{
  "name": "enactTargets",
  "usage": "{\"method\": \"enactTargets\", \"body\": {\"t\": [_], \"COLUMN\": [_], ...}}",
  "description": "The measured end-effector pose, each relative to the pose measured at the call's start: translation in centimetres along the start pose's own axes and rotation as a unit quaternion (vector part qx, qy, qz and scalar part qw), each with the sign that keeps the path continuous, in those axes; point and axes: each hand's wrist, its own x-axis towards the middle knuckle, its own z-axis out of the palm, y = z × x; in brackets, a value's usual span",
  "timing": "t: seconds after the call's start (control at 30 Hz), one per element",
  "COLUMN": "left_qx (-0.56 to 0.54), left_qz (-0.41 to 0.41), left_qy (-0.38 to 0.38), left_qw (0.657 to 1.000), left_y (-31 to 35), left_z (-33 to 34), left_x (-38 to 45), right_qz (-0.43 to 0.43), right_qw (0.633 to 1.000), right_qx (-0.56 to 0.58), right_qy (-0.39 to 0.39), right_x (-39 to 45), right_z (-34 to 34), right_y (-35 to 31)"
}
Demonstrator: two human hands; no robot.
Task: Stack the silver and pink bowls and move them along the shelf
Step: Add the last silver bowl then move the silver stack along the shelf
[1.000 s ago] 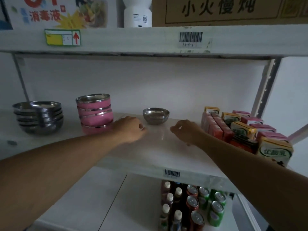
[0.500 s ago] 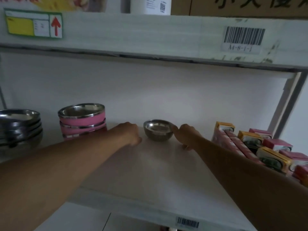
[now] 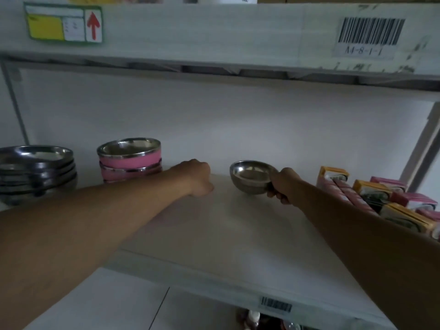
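Closest to me is the front edge of the white shelf (image 3: 238,246), with a small barcode label (image 3: 276,304) stuck on its lip. Both of my bare forearms reach forward over the shelf board from the lower corners of the view.

Further in, my left hand (image 3: 196,178) is curled into a loose fist with nothing in it, knuckles down near the middle of the shelf, just in front and to the right of the pink bowls. My right hand (image 3: 284,185) is closed on the right rim of a small silver bowl (image 3: 251,176), fingers curled beneath it and thumb side against the rim. The bowl is tipped slightly toward me; I cannot tell whether its base touches the shelf.

To the right, rows of small drink cartons (image 3: 371,194) in orange and pink lie along the shelf beside my right arm.

At the back left stands a stack of pink bowls (image 3: 129,160) with steel rims, and at the far left a stack of wider silver bowls (image 3: 35,172), apart from the pink ones.

Overhead, the upper shelf edge (image 3: 214,32) carries a yellow tag with a red arrow (image 3: 64,23) and a large barcode sticker (image 3: 370,32).
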Motion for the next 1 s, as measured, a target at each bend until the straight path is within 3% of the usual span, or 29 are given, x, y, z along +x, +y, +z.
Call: {"method": "enactTargets", "body": {"t": [0.2,0.33,0.67,1.0], "left_qx": [-0.038,-0.042,-0.038,-0.008], "left_qz": [0.019,0.011,-0.039,-0.155], "left_qy": [0.010,0.034,0.113,0.097], "left_qw": [0.999,0.998,0.992,0.983], "left_y": [1.4,2.2,3.7,-4.9], "left_z": [1.3,1.1,1.7,-1.0], "left_x": [-2.4,-6.5,-21.8,-35.1], "right_qz": [0.016,-0.025,-0.098,-0.162], "right_qw": [1.000,1.000,0.983,0.956], "right_qx": [-0.002,0.008,0.099,0.096], "right_qy": [0.003,-0.007,-0.120,-0.224], "right_x": [-3.2,-6.4,-13.8,-24.9], "right_z": [-3.0,-4.7,-4.6,1.8], "right_y": [2.0,2.4,5.4,0.5]}}
